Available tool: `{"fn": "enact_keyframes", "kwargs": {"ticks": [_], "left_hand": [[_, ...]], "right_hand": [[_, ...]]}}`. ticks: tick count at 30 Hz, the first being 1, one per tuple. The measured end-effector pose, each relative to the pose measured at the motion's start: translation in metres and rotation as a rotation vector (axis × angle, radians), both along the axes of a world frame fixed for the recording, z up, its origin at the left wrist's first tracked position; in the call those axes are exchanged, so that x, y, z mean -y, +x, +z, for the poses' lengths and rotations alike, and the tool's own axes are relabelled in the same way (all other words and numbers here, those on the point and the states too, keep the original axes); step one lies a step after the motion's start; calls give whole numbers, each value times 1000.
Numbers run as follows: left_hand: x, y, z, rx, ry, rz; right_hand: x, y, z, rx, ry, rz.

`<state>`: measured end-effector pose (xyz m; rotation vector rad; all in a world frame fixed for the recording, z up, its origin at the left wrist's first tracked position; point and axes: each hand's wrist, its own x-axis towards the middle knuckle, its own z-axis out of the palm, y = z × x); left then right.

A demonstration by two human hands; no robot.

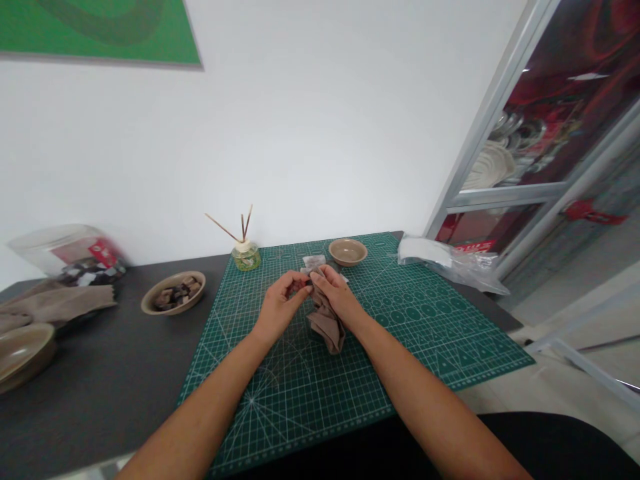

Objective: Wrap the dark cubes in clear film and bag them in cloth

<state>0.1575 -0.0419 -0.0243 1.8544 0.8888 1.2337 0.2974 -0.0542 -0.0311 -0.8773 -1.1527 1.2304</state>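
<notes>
A crumpled brown cloth (327,327) hangs from my right hand (340,295), whose fingers are closed on its upper part over the green cutting mat (270,400). My left hand (284,300) meets it from the left, thumb and forefinger pinched together at the cloth's top edge. Something small and dark, with a touch of red, shows between the fingertips; I cannot make out what it is. Just behind the hands lies a pale, crinkled packet or paper (314,261), partly covered by my right hand. Beyond it stands a shallow tan bowl (349,252).
A reed diffuser (245,255) stands at the mat's back left corner. Left of the mat are a bowl of brown blocks (173,293), a clear plastic jar (75,250), another brown cloth (55,303) and a tan bowl (25,353). A plastic bag (450,260) lies at right.
</notes>
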Motion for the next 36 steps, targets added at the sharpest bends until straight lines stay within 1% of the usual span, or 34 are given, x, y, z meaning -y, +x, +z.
{"fn": "enact_keyframes", "kwargs": {"ticks": [4, 8, 10, 13, 19, 22, 25, 27, 30, 36], "left_hand": [[0, 0, 0, -40, -11, -6], [0, 0, -1, 41, -80, 0], [-1, 1, -1, 62, -65, 1], [0, 2, 0, 42, -8, -4], [2, 4, 4, 19, 18, -42], [0, 2, 3, 35, -30, -44], [-3, 0, 1, 105, -109, -44], [-4, -1, 0, 130, -130, -51], [-4, -2, -1, 96, -100, -64], [-4, 1, -3, 28, -22, -44]], "right_hand": [[-3, 1, -3, 36, -6, -1], [-1, 2, -1, 24, 27, -18], [0, 2, 0, 42, 37, 3], [1, 0, 0, 67, 41, 43], [-1, 0, -3, 52, 22, 21], [0, 1, -2, -1, 18, 25], [2, 1, 1, -54, 25, -1], [2, 0, 2, -56, 38, -16], [2, 0, 2, -19, 33, -11], [1, 1, -1, 53, 8, -37]]}}
